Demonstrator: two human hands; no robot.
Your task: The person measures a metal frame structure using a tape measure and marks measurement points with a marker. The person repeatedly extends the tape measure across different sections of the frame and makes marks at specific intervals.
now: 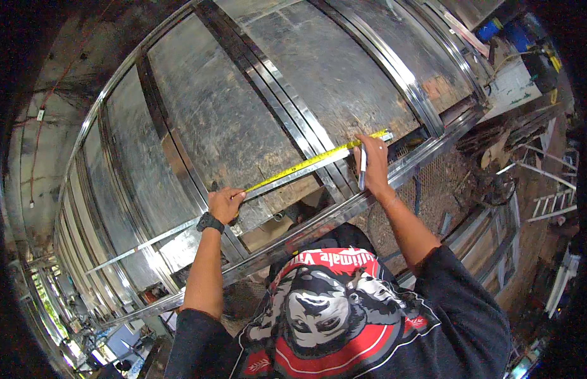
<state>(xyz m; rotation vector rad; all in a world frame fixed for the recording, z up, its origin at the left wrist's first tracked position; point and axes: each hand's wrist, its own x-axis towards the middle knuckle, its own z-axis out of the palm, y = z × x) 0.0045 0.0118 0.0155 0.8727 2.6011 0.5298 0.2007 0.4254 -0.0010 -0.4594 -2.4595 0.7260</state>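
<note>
A yellow measuring tape [299, 167] is stretched along a long, thin metal strip [141, 245] that lies across the metal frame. My left hand [225, 204], with a dark watch on its wrist, pinches the tape's left end against the strip. Farther right, my right hand [373, 161] holds a slim white marker [362, 167] upright, its fingers resting on the tape close to its right end. The tape's case does not show.
Shiny metal ribs [287, 95] cross the large frame, with worn, scuffed boards [211, 101] between them. A metal rail [306, 228] runs along its near edge, with gaps behind it. To the right, a white ladder-like rack [554, 196] stands over a brown floor.
</note>
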